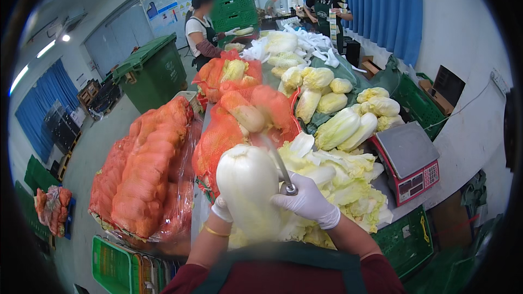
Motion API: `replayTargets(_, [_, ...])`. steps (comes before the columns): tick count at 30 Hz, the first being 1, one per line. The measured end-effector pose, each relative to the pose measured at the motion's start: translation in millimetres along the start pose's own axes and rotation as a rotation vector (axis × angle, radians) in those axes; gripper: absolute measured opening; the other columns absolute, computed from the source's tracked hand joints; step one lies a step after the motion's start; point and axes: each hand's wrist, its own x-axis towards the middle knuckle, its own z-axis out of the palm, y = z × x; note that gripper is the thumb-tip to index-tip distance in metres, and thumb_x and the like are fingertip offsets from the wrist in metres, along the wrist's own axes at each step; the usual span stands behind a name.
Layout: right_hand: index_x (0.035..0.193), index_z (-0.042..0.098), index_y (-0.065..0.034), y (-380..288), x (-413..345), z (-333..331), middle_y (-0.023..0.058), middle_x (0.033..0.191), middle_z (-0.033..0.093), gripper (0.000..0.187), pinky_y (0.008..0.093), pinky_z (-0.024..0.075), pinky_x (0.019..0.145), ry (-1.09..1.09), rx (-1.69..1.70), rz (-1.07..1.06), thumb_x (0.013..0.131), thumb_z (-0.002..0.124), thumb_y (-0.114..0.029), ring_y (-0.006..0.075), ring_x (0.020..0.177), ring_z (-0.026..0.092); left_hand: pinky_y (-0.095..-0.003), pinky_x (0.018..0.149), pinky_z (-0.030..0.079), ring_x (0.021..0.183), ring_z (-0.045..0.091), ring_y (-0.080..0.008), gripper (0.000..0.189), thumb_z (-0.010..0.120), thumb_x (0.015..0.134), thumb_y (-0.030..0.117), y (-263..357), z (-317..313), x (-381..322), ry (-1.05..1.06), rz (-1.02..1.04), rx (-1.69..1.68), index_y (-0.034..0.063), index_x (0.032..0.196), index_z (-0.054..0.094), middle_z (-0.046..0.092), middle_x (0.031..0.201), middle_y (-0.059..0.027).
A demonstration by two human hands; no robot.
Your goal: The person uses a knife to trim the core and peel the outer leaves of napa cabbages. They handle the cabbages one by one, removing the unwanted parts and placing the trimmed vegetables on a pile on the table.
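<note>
A napa cabbage (247, 179) stands nearly upright before my chest, its pale cut base toward the top. My gloved left hand (222, 208) grips it from the left, the fingers mostly hidden behind it. In my gloved right hand (304, 200) is a knife (282, 167) with a curved blade, which points up and away past the cabbage's right side. The right thumb lies close to or against the cabbage. Loose cabbage leaves (347, 192) are heaped under and to the right of my hands. Beyond the cabbage lies an orange mesh sack (220, 130) with cabbages inside.
A red scale (408, 159) stands at the table's right edge. Whole cabbages (339, 128) lie ahead of it. Full mesh sacks (143, 171) are stacked at left, near a green wheeled bin (153, 73). Co-workers (202, 28) stand around the far end; one holds a cabbage.
</note>
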Motion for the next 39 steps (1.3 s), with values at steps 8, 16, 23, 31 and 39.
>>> replayTargets(8, [0.119, 0.052, 0.0012, 25.1, 0.3, 2.2, 0.0183, 0.106, 0.061, 0.053, 0.0303, 0.0488, 0.078, 0.097, -0.222, -0.229, 0.074, 0.070, -0.020, 0.0245, 0.092, 0.062, -0.0321, 0.087, 0.046, 0.100, 0.056, -0.0171, 0.073, 0.081, 0.059, 0.017, 6.1, 10.8, -8.1, 0.356, 0.090, 0.495, -0.0037, 0.120, 0.046, 0.057, 0.111, -0.0094])
replayTargets(16, [0.116, 0.054, -0.0020, 6.8, -2.1, -1.4, 0.0142, 0.088, 0.062, 0.047, 0.0311, 0.0497, 0.067, 0.035, -0.314, -0.157, 0.072, 0.064, -0.015, 0.0222, 0.071, 0.061, -0.0315, 0.087, 0.046, 0.102, 0.055, -0.0170, 0.080, 0.082, 0.056, 0.015, 14.4, 1.3, -7.9, 0.284, 0.089, 0.559, -0.0037, 0.124, 0.043, 0.057, 0.113, -0.0095])
replayTargets(23, [0.113, 0.058, -0.0011, 17.7, -3.7, 6.7, 0.0066, 0.074, 0.058, 0.045, 0.0227, 0.0423, 0.056, 0.184, -0.308, -0.319, 0.069, 0.057, -0.004, 0.0071, 0.059, 0.048, -0.0327, 0.092, 0.044, 0.107, 0.053, -0.0185, 0.091, 0.084, 0.053, 0.015, 20.9, 13.0, -8.1, 0.267, 0.107, 0.565, -0.0041, 0.129, 0.038, 0.053, 0.119, -0.0100])
replayTargets(31, [0.097, 0.063, -0.0008, 45.4, 15.0, -58.7, 0.0006, 0.063, 0.057, 0.023, 0.0225, 0.0404, 0.051, 0.392, -0.217, 0.094, 0.076, 0.059, -0.008, 0.0082, 0.052, 0.048, -0.0371, 0.094, 0.043, 0.112, 0.051, -0.0238, 0.083, 0.078, 0.065, 0.027, 21.3, -8.4, -22.5, 0.136, 0.045, 0.465, -0.0013, 0.131, 0.035, 0.048, 0.126, -0.0149])
replayTargets(39, [0.100, 0.064, -0.0046, 19.2, 3.2, -35.1, -0.0022, 0.073, 0.055, 0.022, 0.0180, 0.0368, 0.050, 0.210, -0.250, -0.144, 0.078, 0.062, -0.007, 0.0016, 0.053, 0.044, -0.0418, 0.100, 0.038, 0.115, 0.049, -0.0276, 0.063, 0.056, 0.086, 0.037, 28.7, -14.9, 1.5, 0.360, 0.181, -0.173, 0.0037, 0.134, 0.034, 0.047, 0.129, -0.0138])
